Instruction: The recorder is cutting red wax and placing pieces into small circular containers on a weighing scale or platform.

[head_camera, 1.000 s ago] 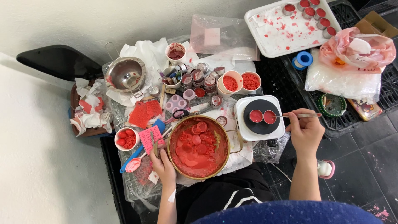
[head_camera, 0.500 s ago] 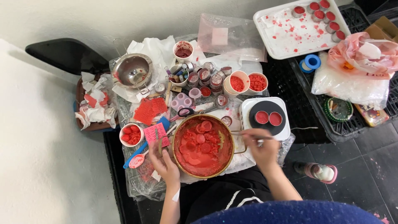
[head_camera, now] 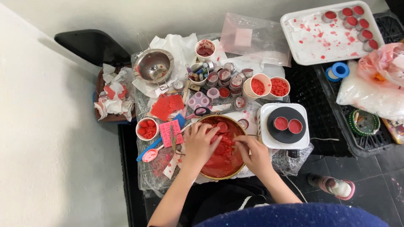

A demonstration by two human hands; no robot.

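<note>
A round brass-rimmed bowl full of red wax and red discs sits at the near edge of the low table. My left hand lies over the bowl's left side with its fingers spread on the red discs. My right hand reaches in from the right, fingertips curled together down in the wax; what they pinch is hidden. To the right stands a white hot plate, and on its black disc are two small tins of red wax.
Small tins, two cups of red pieces, a steel bowl and a white cup of red discs crowd the table. A splattered white tray lies far right, with a blue tape roll and a bottle on the floor.
My right hand has left the hot plate, where it held a thin stick, and come left into the bowl. My left hand has moved from the bowl's edge onto the red discs.
</note>
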